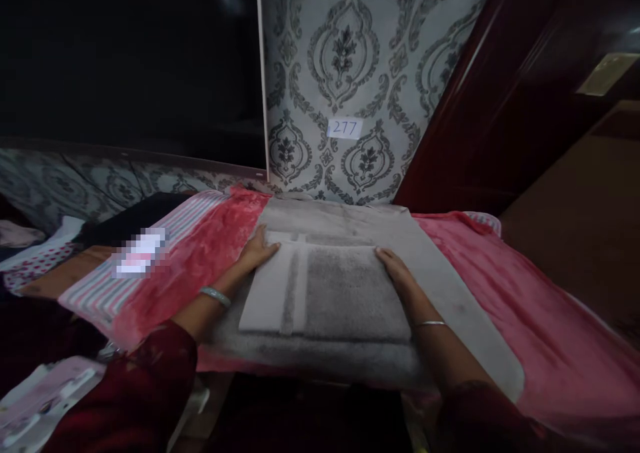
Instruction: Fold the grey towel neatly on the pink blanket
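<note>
A folded grey towel [350, 293] with a pale band and stripes down its left side lies in front of me. My left hand [257, 250] grips its far left corner, thumb on top and the other fingers along the outer edge. At the far right corner my right hand [395, 266] holds the towel's edge; some of its fingers are hidden. Beneath the towel spreads a larger grey cloth [455, 306], partly draped over a red plush cover [535, 306].
A striped cloth [95, 293] runs along the left, with a blurred patch on it. Behind stand a large dark screen [130, 60] and a patterned wall with a paper label [345, 128] reading 277. Dark red wood panelling [480, 106] rises at right.
</note>
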Motion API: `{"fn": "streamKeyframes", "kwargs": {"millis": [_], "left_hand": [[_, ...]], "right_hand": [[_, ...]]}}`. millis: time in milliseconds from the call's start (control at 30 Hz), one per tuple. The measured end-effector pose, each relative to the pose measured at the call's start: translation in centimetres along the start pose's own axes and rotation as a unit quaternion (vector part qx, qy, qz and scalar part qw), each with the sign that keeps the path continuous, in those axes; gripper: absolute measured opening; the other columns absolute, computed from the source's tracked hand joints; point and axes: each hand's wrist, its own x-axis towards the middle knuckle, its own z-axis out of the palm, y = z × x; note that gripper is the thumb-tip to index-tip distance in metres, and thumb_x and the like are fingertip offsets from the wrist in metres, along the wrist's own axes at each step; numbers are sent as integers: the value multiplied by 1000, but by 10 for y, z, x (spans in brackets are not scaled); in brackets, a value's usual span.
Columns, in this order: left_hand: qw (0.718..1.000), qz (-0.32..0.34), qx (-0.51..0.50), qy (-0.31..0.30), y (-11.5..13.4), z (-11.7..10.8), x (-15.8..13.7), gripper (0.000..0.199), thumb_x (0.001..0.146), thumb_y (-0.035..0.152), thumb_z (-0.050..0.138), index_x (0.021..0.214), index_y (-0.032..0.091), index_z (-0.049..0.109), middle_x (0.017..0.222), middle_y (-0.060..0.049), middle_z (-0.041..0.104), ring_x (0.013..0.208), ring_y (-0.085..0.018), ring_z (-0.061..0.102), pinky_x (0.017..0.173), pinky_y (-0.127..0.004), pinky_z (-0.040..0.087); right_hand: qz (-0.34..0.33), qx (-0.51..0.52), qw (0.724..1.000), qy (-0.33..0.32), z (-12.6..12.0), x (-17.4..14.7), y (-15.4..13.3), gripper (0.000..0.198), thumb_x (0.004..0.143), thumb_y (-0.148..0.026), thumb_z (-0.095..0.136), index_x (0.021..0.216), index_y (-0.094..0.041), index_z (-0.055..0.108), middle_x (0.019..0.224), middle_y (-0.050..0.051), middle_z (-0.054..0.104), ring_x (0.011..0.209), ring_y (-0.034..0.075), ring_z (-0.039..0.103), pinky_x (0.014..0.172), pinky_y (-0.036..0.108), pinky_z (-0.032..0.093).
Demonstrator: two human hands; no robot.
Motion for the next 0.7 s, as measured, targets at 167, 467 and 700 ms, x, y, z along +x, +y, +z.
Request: {"fn": "streamKeyframes", "kwargs": {"millis": [167,467,700], "left_hand": [[982,16,186,-16,2,2,9,37,81,40,68,110,19,63,105,-10,70,100,-25,66,86,-32,49],[955,-19,296,-25,2,9,14,24,96,38,51,99,17,62,102,-11,71,95,-23,66,74,-29,44],[944,15,329,-25,27,3,6,24,94,30,50,104,14,65,111,-14,69,101,-25,65,83,-32,49]], "right_hand": [[11,-45,998,41,4,1,-2,45,75,-44,65,109,-14,69,97,10,72,92,27,65,86,36,49],[-38,-234,970,48,5,1,-8,24,87,-32,51,89,-16,69,86,9,71,80,22,61,71,29,42],[-54,-259,964,28,-2,-3,-30,32,88,-24,52,112,-13,70,105,14,73,97,25,64,85,33,47]]}}
